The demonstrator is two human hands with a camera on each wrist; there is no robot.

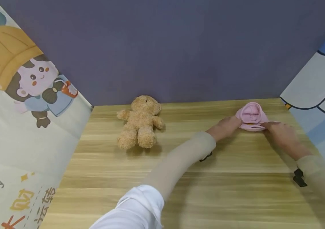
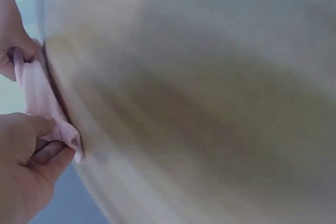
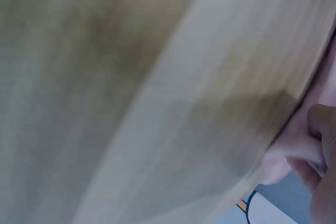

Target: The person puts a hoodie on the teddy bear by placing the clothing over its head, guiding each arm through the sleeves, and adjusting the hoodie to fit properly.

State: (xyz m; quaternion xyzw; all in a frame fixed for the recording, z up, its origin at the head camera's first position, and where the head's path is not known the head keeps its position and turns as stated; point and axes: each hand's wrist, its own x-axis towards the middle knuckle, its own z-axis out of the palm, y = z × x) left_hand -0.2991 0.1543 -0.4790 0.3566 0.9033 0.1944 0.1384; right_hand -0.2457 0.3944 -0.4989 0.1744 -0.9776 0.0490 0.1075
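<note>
A small pink cloth garment lies at the far right of the table, with a round opening facing up; its exact kind is hard to tell. My left hand pinches its left edge between thumb and fingers, as the left wrist view shows with the pink cloth stretched between both hands. On the opposite edge, my right hand grips the fabric, its thumb on top. A tan plush teddy bear lies on its back, left of the hands, touched by neither.
The wood-grain table carries the bear and garment. Behind it stands a dark purple-grey wall. Printed cartoon panels flank it, one on the left and one on the right. Both wrists wear black straps.
</note>
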